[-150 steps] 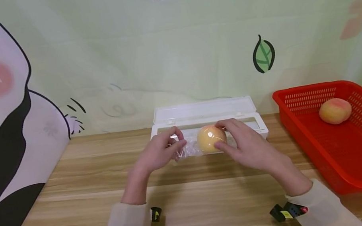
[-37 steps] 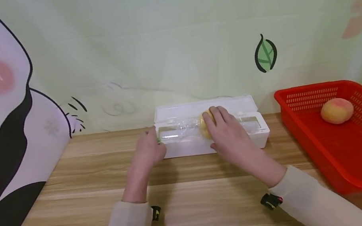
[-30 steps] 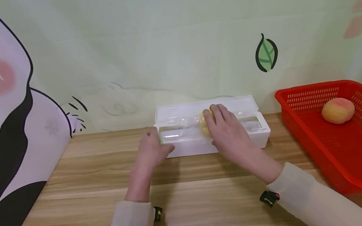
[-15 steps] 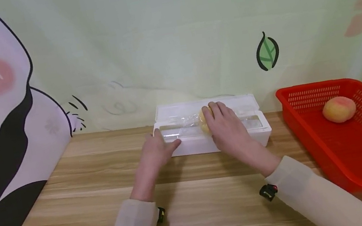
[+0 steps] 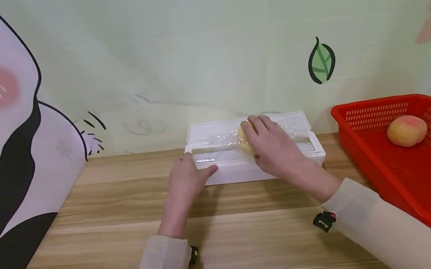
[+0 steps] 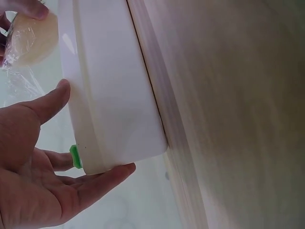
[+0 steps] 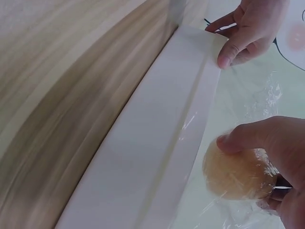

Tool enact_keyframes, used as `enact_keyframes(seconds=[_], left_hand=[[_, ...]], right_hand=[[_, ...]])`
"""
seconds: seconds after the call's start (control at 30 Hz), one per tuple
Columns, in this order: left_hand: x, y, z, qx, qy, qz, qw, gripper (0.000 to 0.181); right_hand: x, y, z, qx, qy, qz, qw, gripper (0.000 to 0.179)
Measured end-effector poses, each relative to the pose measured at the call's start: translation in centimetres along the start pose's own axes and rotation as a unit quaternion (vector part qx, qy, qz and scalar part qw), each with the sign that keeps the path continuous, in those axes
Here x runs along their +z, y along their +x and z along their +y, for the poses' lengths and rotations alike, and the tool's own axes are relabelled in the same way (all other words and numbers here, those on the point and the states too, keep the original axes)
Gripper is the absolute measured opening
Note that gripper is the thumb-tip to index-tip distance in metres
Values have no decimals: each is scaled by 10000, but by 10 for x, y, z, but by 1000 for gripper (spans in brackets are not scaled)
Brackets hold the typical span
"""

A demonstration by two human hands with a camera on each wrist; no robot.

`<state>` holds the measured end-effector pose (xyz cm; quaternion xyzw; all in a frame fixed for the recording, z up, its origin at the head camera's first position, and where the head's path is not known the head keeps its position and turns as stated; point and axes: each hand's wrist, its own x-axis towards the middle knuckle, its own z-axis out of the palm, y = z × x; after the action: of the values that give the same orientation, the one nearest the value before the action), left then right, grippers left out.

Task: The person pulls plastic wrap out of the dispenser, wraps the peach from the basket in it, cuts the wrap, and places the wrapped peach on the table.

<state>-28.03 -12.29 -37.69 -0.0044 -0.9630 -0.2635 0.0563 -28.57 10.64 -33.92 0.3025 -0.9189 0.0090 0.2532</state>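
A white cling film dispenser box (image 5: 239, 172) lies on the table with its lid raised at the back. My left hand (image 5: 185, 178) holds the box's left end, thumb on the top front edge and fingers around the end. A green slider (image 6: 75, 156) sits by those fingers in the left wrist view. With my right hand (image 5: 276, 150) I grip a round, yellowish peach (image 7: 238, 174) wrapped in clear film, just above the box. Film (image 5: 219, 142) stretches from the peach toward the left. The fingers' far side is partly hidden behind the peach.
A red plastic basket (image 5: 400, 203) stands on the right of the table (image 5: 254, 233), and another peach (image 5: 407, 130) lies in it. A cloth backdrop with a printed panda and leaves (image 5: 321, 60) hangs close behind the box.
Five seconds ago both hands had the peach and film in front of the box. Since then, the left hand has gone to the box's left end and its thumb has spread; the right hand has shifted slightly back.
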Motion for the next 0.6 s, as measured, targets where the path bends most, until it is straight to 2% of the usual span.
enact_keyframes(seconds=[0.27,0.6], left_hand=[[-1,0,1,-116,-33,28,9999,87],[-2,0,1,-181,-151,12,9997,88]], right_hand=[[-6,5,3,-200,-74,242,9995,68],[-16,8,5,-202,59,313,9993,70]])
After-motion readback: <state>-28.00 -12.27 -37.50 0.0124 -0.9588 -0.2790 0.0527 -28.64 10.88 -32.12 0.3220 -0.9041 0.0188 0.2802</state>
